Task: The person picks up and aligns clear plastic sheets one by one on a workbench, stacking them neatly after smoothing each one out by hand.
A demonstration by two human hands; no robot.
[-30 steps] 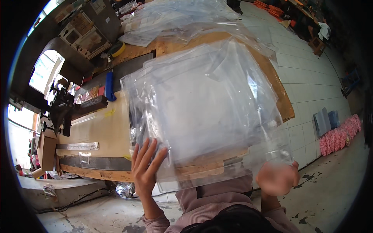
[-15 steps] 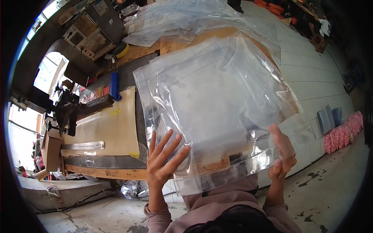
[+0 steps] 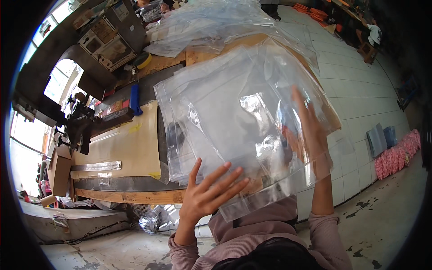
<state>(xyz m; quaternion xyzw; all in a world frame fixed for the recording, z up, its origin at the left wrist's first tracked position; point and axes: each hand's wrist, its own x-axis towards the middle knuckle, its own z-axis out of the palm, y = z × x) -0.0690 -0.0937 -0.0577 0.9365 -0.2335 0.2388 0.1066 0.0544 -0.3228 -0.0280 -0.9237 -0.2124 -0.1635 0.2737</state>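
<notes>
A thick stack of clear plastic bags [image 3: 234, 112] is lifted above the wooden table [image 3: 135, 196], tilted toward me. My left hand [image 3: 207, 198] presses its spread fingers against the stack's lower edge from underneath. My right hand [image 3: 308, 130] lies flat with straight fingers against the right side of the stack and shows through the plastic. The stack is held between the two hands. My pink sleeves come in from the lower edge.
A second heap of clear bags [image 3: 211, 22] covers the table's far end. A brown paper sheet [image 3: 121, 144], a metal ruler [image 3: 96, 166], a blue-handled tool [image 3: 135, 99] and a black machine [image 3: 85, 128] lie at the left. Pink items [image 3: 396, 157] lie on the tiled floor at the right.
My right hand has risen from the stack's lower right corner to its upper right side. My left hand has shifted right under the lower edge. The stack sits higher and more tilted.
</notes>
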